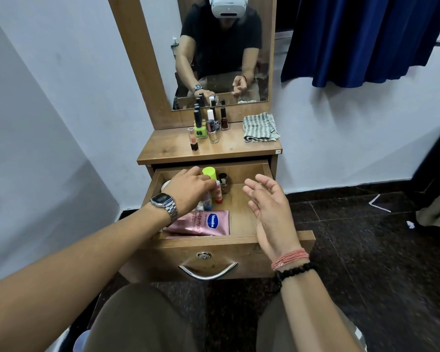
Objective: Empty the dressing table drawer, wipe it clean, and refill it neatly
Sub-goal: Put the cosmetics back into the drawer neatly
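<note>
The wooden drawer (239, 241) of the dressing table stands pulled out. My left hand (188, 189) reaches into its back left part, fingers curled over a green-capped tube (209, 172); whether it grips the tube is hidden. Beside it stand a small brown bottle (224, 182) and lip balm sticks (217, 193). A pink Vaseline tube (201, 222) lies at the drawer's front left. My right hand (269, 207) hovers above the drawer's right side, fingers relaxed, holding nothing. On the tabletop (239, 148) stand several nail polish bottles (201, 129) and a folded striped cloth (261, 127).
A mirror (224, 52) rises behind the tabletop and reflects the person. A white wall lies to the left, a blue curtain (366, 39) hangs at the upper right, and dark tiled floor (366, 250) spreads to the right. My knees sit below the drawer front.
</note>
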`<state>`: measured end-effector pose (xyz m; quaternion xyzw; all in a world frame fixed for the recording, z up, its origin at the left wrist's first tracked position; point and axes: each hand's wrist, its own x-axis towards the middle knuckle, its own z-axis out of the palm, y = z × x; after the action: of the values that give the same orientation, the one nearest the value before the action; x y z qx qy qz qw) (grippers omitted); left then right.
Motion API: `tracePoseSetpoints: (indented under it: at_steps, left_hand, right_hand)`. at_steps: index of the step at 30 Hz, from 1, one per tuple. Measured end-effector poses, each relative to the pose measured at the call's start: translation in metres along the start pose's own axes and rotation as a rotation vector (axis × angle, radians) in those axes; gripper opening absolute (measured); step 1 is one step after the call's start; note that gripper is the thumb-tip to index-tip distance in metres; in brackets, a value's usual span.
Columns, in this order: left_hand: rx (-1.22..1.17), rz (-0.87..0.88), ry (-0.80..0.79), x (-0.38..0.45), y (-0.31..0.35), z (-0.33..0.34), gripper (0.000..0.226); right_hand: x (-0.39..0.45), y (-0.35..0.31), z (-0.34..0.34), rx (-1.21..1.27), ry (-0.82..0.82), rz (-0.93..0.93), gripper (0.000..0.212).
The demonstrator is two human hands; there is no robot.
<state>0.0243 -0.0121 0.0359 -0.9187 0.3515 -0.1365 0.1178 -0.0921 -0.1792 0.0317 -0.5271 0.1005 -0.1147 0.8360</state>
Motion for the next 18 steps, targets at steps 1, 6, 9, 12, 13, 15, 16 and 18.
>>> tracePoseSetpoints:
  at_steps: [1, 6, 9, 12, 13, 15, 16, 18]
  left_hand:
    - [0.005, -0.004, -0.002, 0.000, -0.001, 0.001, 0.025]
    - [0.008, -0.002, 0.005, 0.000, -0.001, 0.002, 0.030]
    - [0.033, 0.009, 0.013, 0.000, -0.002, 0.002, 0.032]
    - [0.059, 0.045, 0.028, -0.001, -0.004, 0.002, 0.037]
    - [0.057, 0.056, 0.036, -0.001, -0.005, 0.000, 0.036]
    - [0.027, 0.049, 0.069, 0.001, -0.009, -0.007, 0.032]
    - [0.004, 0.032, 0.095, 0.004, -0.012, -0.012, 0.031]
    - [-0.050, -0.028, 0.162, 0.013, -0.019, -0.022, 0.029]
  right_hand:
    - [0.000, 0.000, 0.000, 0.000, 0.000, 0.001, 0.026]
    - [0.001, 0.000, 0.001, 0.004, 0.002, 0.003, 0.026]
    - [0.001, 0.000, 0.001, 0.002, 0.009, 0.003, 0.026]
    - [0.001, 0.000, 0.001, 0.002, 0.013, 0.006, 0.025]
    - [0.001, 0.000, 0.001, 0.003, 0.013, 0.008, 0.025]
    - [0.001, 0.000, 0.002, 0.003, 0.013, 0.012, 0.026]
    - [0.001, 0.000, 0.002, 0.004, 0.016, 0.013, 0.026]
    - [0.000, -0.001, 0.002, 0.008, 0.018, 0.012, 0.027]
